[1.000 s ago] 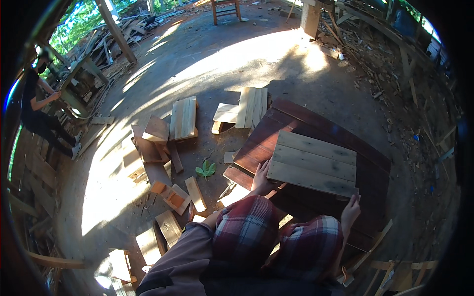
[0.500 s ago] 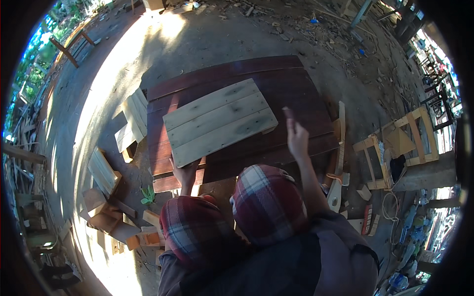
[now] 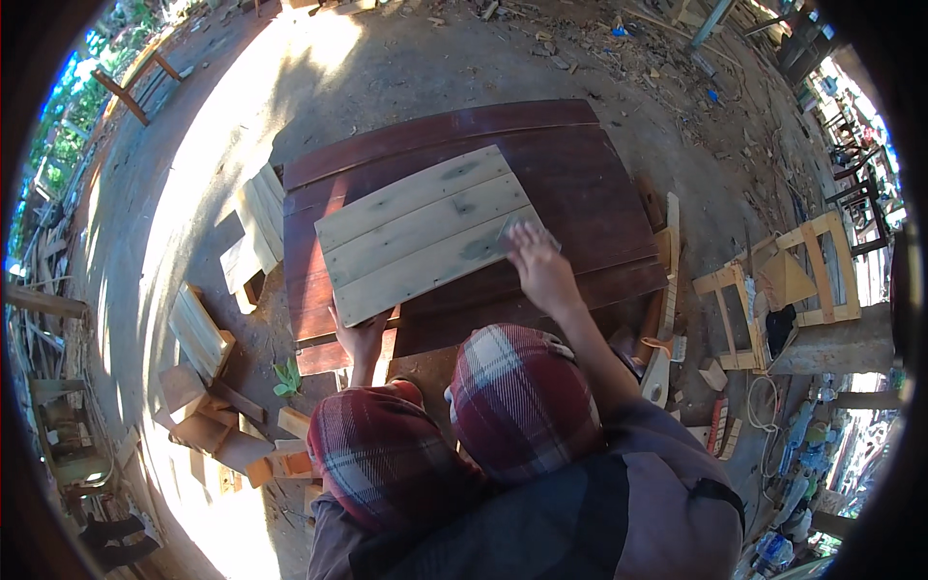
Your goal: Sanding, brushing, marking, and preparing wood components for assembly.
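Observation:
A pale panel of several planks (image 3: pixel 425 232), with small dark nail marks and grey stains, lies tilted across a dark red-brown wooden table top (image 3: pixel 580 184). My left hand (image 3: pixel 361 340) grips the panel at its near left corner, with some fingers hidden beneath the edge. Over the panel's right end is my right hand (image 3: pixel 543 275), palm down with the fingers stretched out. Its fingertips are slightly blurred; whether they press on the wood I cannot tell.
Wooden offcuts and block-like pieces (image 3: pixel 203 333) lie on the ground at left. On the right stand a slatted wooden frame (image 3: pixel 822 266) and a handsaw with a pale handle (image 3: pixel 655 377). A coiled cord (image 3: pixel 764 401) and plastic bottles (image 3: pixel 773 551) lie farther right.
My right hand has moved left from beside the panel to over its right end, turning palm down. The left hand keeps its hold at the corner.

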